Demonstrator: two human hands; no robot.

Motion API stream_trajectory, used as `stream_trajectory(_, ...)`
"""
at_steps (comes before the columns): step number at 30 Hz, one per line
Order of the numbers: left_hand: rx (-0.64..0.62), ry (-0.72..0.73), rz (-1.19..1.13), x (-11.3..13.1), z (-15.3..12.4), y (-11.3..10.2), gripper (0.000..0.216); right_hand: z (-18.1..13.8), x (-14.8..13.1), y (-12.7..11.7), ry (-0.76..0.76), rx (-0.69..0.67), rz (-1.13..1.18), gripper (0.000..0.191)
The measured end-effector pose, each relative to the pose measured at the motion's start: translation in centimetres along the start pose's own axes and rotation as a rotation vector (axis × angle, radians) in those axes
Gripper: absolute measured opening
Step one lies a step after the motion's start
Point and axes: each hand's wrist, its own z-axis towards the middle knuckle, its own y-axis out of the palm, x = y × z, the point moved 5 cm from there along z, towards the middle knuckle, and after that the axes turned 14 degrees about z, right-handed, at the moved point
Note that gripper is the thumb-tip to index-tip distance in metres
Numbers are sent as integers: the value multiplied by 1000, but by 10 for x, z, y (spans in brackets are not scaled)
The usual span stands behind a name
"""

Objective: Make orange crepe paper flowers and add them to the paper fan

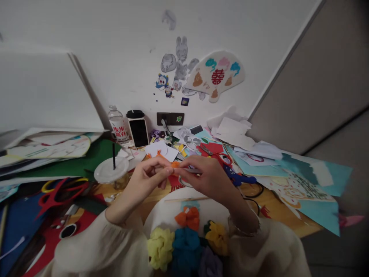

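Observation:
My left hand [147, 177] and my right hand [205, 176] meet above the desk, both pinched on a small orange paper piece [175, 164]. The right hand also grips a thin grey stick-like tool [192, 170]. Below the hands lies a white round board [170, 215] bearing paper flowers: an orange one [188, 217], a yellow one [160, 246], a blue one [186, 246] and a darker yellow one [216, 237].
A lidded plastic cup with a black straw [112, 169] stands left of my hands. Behind are a phone on a stand [138, 131] and a water bottle [117, 124]. Red-handled scissors [219, 155], coloured paper sheets [305, 181] and scraps cover the wooden desk [271, 204].

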Motion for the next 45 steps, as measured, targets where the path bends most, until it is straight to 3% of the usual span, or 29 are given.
stream_trajectory(5, 50, -20, 21, 2, 1, -1, 19, 0, -3, -2, -78, -20, 33, 12)
stream_trajectory(9, 100, -63, 175, -1, -1, -2, 24, -2, -6, 0, -88, -49, -25, 12)
stream_trajectory(14, 191, 54, 345, 5, -4, -7, 16, -3, -6, 2, -130, -24, -114, 13)
stream_trajectory(23, 163, -225, -120, -8, -7, -7, 21, -11, -17, 10, -497, 174, -261, 14)
stream_trajectory(27, 92, -264, -328, -12, 0, -14, 22, -17, -27, -4, -575, 302, -282, 21)
stream_trajectory(30, 206, -220, -322, -14, 6, -28, 20, -22, -33, -29, -543, 513, -211, 22)
stream_trajectory(32, 231, -190, -171, -15, 8, -27, 19, -22, -34, -38, -506, 558, -169, 20)
stream_trajectory(33, 195, -181, -69, -15, 9, -22, 19, -20, -34, -40, -496, 556, -153, 19)
stream_trajectory(35, 9, -159, 137, -18, 7, -2, 20, -17, -32, -39, -483, 525, -129, 17)
stream_trajectory(39, -519, 9, 521, -26, -11, 46, 16, -12, -27, -34, -466, 475, -118, 16)
stream_trajectory(42, -621, 91, 794, -34, -24, 64, 21, -12, -26, -36, -447, 489, -116, 14)
stream_trajectory(45, -707, 89, 865, -41, -33, 78, 24, -13, -26, -38, -441, 500, -121, 13)
